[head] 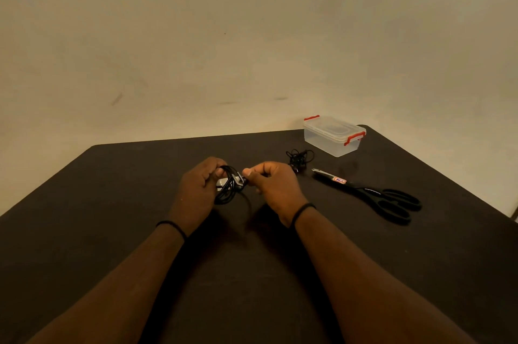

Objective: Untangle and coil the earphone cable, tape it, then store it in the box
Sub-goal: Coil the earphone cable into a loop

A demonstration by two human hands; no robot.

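At centre frame, above the dark surface (112, 231): left hand (197, 192) curled round a coiled black earphone cable (228, 188), right hand (273, 185) pinching a pale strip of tape (239, 178) against the coil. Upper right: clear box (333, 136) with red clips, lid on. Between box and right hand, a second tangled cable (298, 160). Right of centre, black scissors (372, 193) lying flat.
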